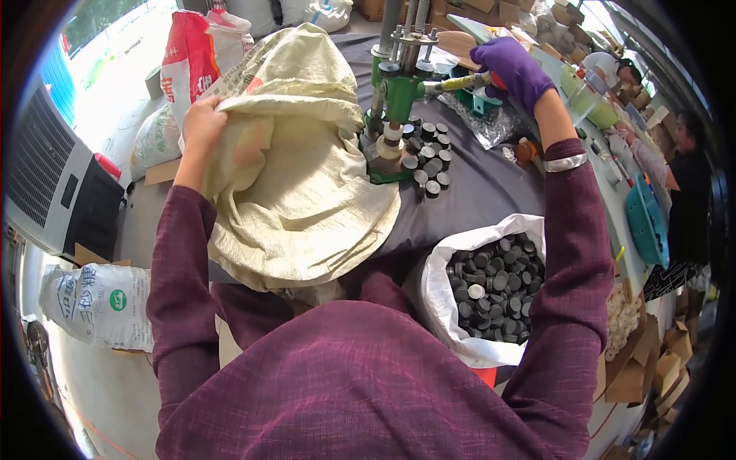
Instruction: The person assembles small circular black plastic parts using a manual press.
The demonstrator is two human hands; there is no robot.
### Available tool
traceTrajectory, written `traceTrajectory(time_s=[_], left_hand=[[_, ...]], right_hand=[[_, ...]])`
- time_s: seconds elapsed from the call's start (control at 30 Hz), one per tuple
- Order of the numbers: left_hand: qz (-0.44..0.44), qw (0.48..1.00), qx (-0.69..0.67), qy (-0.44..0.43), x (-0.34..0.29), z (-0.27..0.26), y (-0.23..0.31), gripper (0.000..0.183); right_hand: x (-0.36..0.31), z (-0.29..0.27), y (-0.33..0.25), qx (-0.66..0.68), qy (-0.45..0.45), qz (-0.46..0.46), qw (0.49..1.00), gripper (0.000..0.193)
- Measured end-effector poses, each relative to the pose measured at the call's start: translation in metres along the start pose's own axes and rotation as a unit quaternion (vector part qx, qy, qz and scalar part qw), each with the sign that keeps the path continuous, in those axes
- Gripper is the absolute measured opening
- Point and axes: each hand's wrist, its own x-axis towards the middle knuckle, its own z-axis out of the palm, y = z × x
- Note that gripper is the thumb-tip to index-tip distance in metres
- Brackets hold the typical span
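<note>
Beyond the left hand (202, 126) stands a red-and-white bag (184, 61); farther to that hand's left is a grey slatted appliance (40, 165), with a green-marked white bag (96, 307) nearer the body. Well right of the right hand (520, 73), a teal basket (646, 224) sits beside a person in black (688, 207).

Cream sack (307, 184), green press (400, 98) — black caps (498, 284), purple glove (517, 73) — streaked maroon sleeves (571, 253).

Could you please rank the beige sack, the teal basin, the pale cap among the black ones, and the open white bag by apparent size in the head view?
Largest to smallest:
1. Beige sack
2. Open white bag
3. Teal basin
4. Pale cap
</note>
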Motion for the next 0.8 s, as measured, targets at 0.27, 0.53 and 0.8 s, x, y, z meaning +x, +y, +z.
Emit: traceTrajectory(time_s=[0.27, 0.53, 0.8], left_hand=[[-0.062, 0.997, 0.032, -0.023, -0.076, 0.049, -0.037, 0.032], [-0.083, 0.996, 0.014, -0.024, -0.139, 0.071, -0.032, 0.044], [0.008, 0.998, 0.064, 0.003, -0.145, 0.083, -0.027, 0.046]], right_hand=[[0.046, 0.013, -0.002, 0.305, 0.263, 0.283, 0.870, 0.050], [0.030, 0.026, -0.047, 0.498, 0.420, 0.252, 0.715, 0.053], [-0.068, 0.169, -0.154, 0.511, 0.343, 0.237, 0.752, 0.022]])
